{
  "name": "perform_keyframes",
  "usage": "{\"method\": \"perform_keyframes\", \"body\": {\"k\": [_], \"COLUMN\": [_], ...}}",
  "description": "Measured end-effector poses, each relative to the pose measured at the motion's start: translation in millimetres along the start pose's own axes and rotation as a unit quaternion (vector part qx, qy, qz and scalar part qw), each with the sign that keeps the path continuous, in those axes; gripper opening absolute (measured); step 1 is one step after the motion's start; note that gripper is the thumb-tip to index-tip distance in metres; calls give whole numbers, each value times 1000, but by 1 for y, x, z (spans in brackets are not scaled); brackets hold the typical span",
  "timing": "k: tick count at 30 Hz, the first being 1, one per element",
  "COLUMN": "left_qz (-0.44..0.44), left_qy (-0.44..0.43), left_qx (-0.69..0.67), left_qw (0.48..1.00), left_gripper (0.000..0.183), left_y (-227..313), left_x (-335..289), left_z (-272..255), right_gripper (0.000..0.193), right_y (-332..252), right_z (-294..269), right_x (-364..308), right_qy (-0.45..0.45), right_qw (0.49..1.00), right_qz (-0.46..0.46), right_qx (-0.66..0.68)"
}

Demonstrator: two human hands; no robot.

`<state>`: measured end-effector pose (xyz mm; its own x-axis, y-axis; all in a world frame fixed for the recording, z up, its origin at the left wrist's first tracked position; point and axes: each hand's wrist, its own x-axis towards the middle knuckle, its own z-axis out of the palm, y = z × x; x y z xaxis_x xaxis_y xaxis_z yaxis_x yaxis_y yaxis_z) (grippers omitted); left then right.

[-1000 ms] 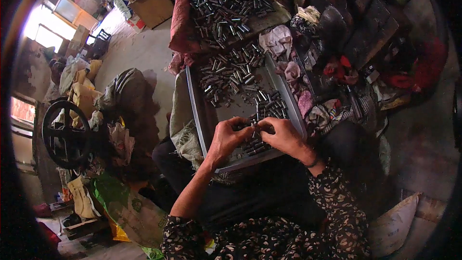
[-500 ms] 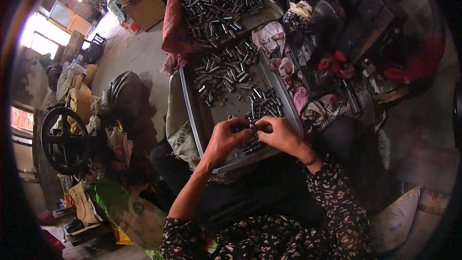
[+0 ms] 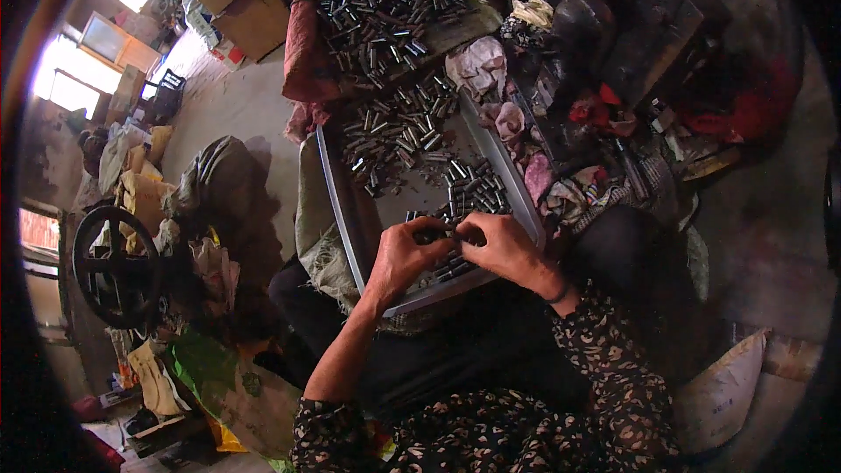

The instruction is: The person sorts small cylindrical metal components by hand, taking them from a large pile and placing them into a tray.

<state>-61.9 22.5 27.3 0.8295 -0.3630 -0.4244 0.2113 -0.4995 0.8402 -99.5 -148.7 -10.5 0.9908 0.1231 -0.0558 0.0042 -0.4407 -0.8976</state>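
Over the near end of a grey metal tray (image 3: pixel 335 206), my left hand (image 3: pixel 405 254) and my right hand (image 3: pixel 502 247) meet fingertip to fingertip. Both are closed in a pinch, thumbs against forefingers. Whatever sits between the fingertips is too small and too covered to name. Short, shiny metal cylinders (image 3: pixel 473 186) lie just beyond my fingers inside the tray. More cylinders (image 3: pixel 399 131) are strewn across its far end, among dark bits of debris. Some lie under my hands, partly hidden.
Past the tray, a large heap of metal cylinders (image 3: pixel 377 13) rests on reddish sacking (image 3: pixel 302 52). Rags (image 3: pixel 477 68) line the tray's right side. A black handwheel (image 3: pixel 116 267) stands at left near a full grey sack (image 3: pixel 219 177). Cardboard boxes (image 3: pixel 250 17) sit at the far left.
The whole view has shifted slightly, so the tray and heap appear a little further left. My hands stay pinched together over the tray, with only slight finger movement.
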Motion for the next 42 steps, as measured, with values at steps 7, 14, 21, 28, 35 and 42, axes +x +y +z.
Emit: {"method": "perform_keyframes", "body": {"k": [7, 14, 21, 28, 35, 42], "left_qz": [48, -77, -94, -40, 74, 68], "left_qy": [-8, -8, -28, -44, 31, 0], "left_qx": [-37, -268, -292, -284, -222, -71], "left_qw": [998, 960, 951, 957, 972, 995], "left_gripper": [31, 26, 26, 31, 35, 36], "left_y": [-7, -2, 6, 13, 21, 28], "left_x": [-2, 1, 5, 12, 17, 16], "left_z": [4, 1, 14, 13, 22, 22], "right_gripper": [20, 30, 23, 16, 21, 23], "right_y": [9, 2, 48, 36, -6, -4], "right_z": [4, -59, -85, -78, -38, -29], "right_x": [-5, -1, 13, 23, 1, -10], "right_qy": [48, 363, 356, 355, 166, 130], "right_qw": [994, 928, 897, 898, 979, 991], "right_qz": [-84, -77, -41, -102, -100, -42], "right_qx": [-41, 3, -260, -237, -62, 3]}}
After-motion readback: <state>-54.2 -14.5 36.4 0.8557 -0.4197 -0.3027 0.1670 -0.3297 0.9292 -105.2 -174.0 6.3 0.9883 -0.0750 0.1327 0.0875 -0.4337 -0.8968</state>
